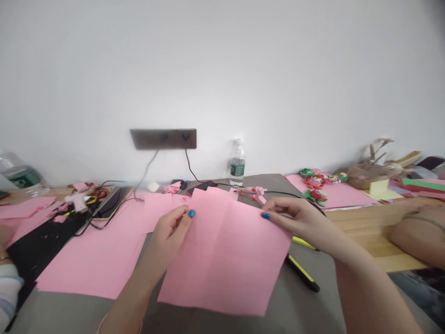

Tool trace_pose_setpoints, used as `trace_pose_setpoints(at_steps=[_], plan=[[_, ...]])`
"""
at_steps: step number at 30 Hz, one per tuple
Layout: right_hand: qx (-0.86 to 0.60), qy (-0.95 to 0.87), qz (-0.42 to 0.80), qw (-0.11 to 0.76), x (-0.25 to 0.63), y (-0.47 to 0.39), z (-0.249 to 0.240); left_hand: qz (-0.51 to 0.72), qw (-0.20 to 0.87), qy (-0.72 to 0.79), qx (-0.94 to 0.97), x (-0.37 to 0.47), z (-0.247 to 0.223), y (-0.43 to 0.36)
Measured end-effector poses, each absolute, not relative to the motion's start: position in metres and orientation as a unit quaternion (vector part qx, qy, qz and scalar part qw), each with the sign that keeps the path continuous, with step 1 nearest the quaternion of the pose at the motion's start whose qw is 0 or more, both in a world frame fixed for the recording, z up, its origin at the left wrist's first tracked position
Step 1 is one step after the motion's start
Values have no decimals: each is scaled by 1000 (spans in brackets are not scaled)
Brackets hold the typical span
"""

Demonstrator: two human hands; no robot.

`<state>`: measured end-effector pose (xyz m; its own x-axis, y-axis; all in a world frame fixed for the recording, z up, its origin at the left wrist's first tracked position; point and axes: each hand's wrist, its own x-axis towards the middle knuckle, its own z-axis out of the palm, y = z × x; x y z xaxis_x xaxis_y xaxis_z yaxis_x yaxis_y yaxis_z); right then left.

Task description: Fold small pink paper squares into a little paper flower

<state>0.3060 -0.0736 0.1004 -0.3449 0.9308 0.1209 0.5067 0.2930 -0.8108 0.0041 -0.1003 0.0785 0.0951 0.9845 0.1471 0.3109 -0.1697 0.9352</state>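
Observation:
A sheet of pink paper point(222, 260) with a faint crease near its middle is held up over the grey mat point(306, 306). My left hand point(170, 236) pinches its upper left edge between thumb and fingers. At the upper right corner, my right hand point(295, 220) grips the same sheet, thumb on the near side. Partly behind the sheet on the right lies a yellow and black tool point(303, 274), its other end hidden. Larger pink sheets point(93, 264) are stacked to the left of my left hand.
Beyond the paper are a pink glue gun point(252, 191), a phone point(201, 186) and a water bottle point(237, 164) by the wall. Paper flowers point(315, 181) rest on a pink sheet at right. Cables run from the wall socket point(163, 139). Other people's arms point(419, 234) show at both sides.

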Motion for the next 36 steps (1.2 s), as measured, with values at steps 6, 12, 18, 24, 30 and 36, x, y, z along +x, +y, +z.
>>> trace_pose_setpoints(at_steps=[6,12,18,24,30,36], plan=[[-510,-732,292,343,267,-46,78,475,436,526,555,9,36,-71],[-509,-734,347,286,225,-19,31,414,557,517,501,-1,4,-54],[-381,-754,499,192,209,5,20,321,539,546,556,-25,3,-23],[-317,-745,568,153,197,28,10,237,569,468,633,-20,6,11],[-280,-705,631,159,201,36,1,199,595,392,673,-18,-2,13],[-229,-641,713,171,200,35,-6,207,580,358,701,-17,0,9]])
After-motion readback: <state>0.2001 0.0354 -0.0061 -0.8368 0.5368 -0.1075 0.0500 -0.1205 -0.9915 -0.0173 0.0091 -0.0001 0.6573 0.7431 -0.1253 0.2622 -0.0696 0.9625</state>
